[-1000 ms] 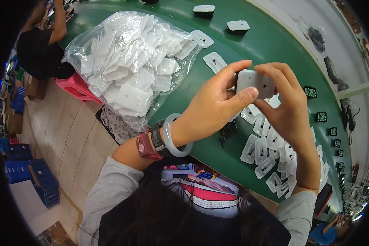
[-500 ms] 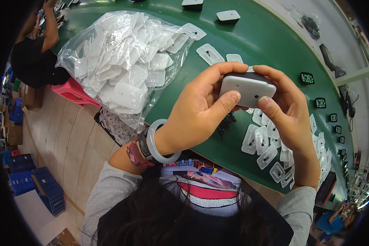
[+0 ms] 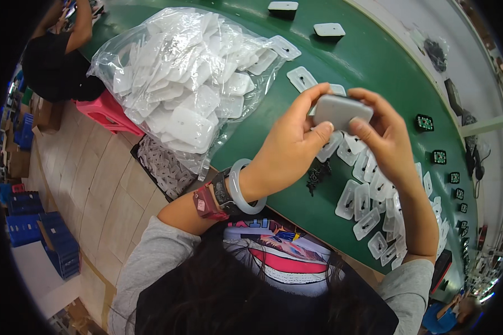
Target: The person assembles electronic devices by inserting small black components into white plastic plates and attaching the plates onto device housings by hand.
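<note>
Between my two hands, above the green table, is a small rounded box-shaped device with a pale grey face turned up. My left hand grips its left end, thumb on the lower edge and fingers behind. On the other end my right hand closes in the same way, its thumb pressing near the corner. Below the hands lies a spread of white plastic covers, each with a small dark part in it. A little heap of small black pieces lies left of them.
A clear bag of white covers fills the table's left. Black-and-white cases stand at the back, and square green circuit boards line the right edge. A crate of small parts and a pink stool are at left, near another person.
The device has tilted in my hands, so its dark side no longer shows and its face looks greyer. The surroundings have shifted slightly in view.
</note>
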The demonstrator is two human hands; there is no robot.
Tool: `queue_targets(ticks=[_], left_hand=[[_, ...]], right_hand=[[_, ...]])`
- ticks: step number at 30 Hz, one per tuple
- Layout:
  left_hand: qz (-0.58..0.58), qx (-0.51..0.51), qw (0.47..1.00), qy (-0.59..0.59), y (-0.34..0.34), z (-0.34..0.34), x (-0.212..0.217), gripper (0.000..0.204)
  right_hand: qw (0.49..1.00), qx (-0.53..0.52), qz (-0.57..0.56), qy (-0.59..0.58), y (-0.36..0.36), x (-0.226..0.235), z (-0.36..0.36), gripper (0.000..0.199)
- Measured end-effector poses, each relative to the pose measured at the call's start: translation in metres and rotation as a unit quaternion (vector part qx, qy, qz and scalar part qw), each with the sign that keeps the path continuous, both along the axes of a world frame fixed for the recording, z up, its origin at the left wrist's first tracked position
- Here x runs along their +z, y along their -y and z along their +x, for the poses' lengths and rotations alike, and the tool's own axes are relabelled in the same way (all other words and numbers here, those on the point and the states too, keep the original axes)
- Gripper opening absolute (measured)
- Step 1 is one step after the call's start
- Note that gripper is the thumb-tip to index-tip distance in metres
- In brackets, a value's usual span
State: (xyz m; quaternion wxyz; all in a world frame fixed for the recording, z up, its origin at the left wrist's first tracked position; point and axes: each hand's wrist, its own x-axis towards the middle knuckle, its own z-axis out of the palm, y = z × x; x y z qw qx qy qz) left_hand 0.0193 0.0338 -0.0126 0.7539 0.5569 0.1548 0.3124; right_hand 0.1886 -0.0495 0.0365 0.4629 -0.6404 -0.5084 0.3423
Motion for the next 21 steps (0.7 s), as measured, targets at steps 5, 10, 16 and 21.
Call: queue_targets(ticks=[5, 10, 16, 21], left_hand=[[0.088, 0.042, 0.995, -0.031, 0.010, -0.023, 0.008, 0.059], [0.374, 0.233, 0.892, -0.099, -0.005, -0.098, 0.008, 0.059], [0.143, 0.425, 0.825, -0.345, -0.023, -0.172, -0.015, 0.038], [-0.026, 0.317, 0.909, -0.268, -0.034, -0.168, -0.018, 0.020]], right_hand=[[0.984, -0.152, -0.021, 0.089, -0.056, -0.001, 0.139, 0.043], [0.984, -0.100, -0.147, -0.025, -0.082, -0.041, 0.240, 0.034], [0.982, -0.091, -0.161, -0.048, -0.099, -0.060, 0.257, 0.034], [0.978, -0.143, -0.150, -0.033, -0.103, -0.058, 0.257, 0.035]])
